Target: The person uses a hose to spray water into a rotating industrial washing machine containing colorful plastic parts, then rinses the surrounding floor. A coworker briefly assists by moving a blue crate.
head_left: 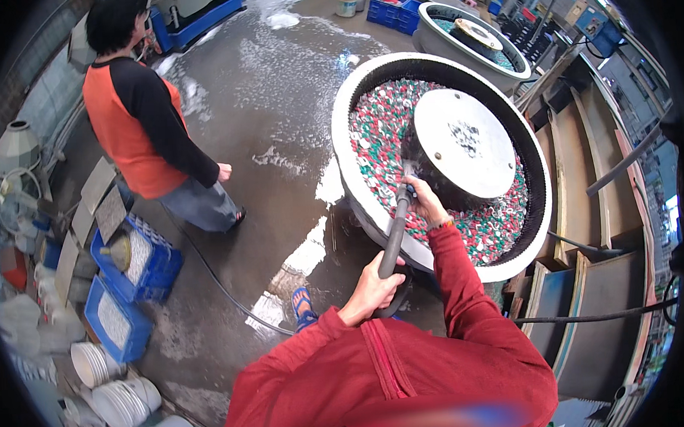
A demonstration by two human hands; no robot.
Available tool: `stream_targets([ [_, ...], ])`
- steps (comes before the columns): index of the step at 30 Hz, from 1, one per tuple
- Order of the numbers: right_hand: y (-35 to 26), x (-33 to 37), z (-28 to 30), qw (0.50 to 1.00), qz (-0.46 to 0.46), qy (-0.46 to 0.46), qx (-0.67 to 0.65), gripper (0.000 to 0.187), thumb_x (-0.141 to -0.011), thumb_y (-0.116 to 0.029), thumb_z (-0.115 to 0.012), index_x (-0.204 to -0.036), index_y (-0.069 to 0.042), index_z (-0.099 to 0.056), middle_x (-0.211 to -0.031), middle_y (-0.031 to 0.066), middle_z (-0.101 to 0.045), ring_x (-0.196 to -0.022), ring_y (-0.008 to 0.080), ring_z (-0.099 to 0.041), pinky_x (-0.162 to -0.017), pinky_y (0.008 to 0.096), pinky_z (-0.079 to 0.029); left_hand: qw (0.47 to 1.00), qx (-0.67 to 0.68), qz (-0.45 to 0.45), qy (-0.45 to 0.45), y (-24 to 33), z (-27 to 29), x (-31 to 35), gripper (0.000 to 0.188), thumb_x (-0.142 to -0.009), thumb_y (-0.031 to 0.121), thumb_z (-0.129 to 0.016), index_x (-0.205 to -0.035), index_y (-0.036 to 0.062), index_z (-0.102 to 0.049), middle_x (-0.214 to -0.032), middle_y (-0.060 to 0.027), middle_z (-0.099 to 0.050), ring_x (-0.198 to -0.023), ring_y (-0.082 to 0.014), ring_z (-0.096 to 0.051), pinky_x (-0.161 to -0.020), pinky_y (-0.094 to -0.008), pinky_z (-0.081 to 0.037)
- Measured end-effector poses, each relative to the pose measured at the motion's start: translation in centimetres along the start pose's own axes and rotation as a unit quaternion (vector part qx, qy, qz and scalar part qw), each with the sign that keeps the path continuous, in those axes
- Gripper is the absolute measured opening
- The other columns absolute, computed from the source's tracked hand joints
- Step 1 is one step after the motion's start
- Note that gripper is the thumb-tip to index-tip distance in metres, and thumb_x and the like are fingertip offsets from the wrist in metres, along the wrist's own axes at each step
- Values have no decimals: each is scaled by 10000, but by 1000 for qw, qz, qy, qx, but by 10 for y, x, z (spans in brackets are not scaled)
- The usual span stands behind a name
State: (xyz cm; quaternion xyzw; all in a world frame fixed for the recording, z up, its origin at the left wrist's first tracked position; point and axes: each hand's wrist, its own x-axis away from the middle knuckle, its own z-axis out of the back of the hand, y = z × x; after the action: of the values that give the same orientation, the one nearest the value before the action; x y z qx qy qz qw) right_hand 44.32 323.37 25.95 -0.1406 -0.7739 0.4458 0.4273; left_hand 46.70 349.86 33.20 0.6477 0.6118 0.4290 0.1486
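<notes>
A grey hose (394, 238) runs up from my waist to a big round tub (347, 99) with a white rim. My left hand (372, 288) grips the hose low down. My right hand (424, 201) holds its nozzle end over the tub's near edge. The tub holds many small red, green and white pieces (380, 132) around a raised round metal disc (465, 143). Both my arms are in red sleeves.
A person in an orange and black top (136, 123) stands at the left on the wet concrete floor (275, 79). Blue crates (134, 264) and stacked white bowls (117, 399) line the left. A second round tub (468, 36) stands behind. Wooden frames (586, 203) lean at the right.
</notes>
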Motion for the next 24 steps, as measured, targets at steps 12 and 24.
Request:
stream_targets([
  [12,-14,-37,-82,990,107,96,6,262,-810,-316,-544,-868,-61,-546,-707,57,-577,-541,159,-572,-443,287,-503,991,-123,-33,-35,91,98,-3,214,-795,87,-583,-986,57,-490,-588,21,-442,-447,-48,-404,-396,-222,-326],
  [24,-47,-93,-103,920,267,236,165,560,-821,-384,-511,-1268,-75,-378,-1190,111,-460,-916,192,-525,-495,227,-466,951,-261,-162,-30,174,161,-86,581,-872,346,-541,-1278,-34,-374,-1123,-200,-561,-1074,-199,-515,-905,-303,-384],
])
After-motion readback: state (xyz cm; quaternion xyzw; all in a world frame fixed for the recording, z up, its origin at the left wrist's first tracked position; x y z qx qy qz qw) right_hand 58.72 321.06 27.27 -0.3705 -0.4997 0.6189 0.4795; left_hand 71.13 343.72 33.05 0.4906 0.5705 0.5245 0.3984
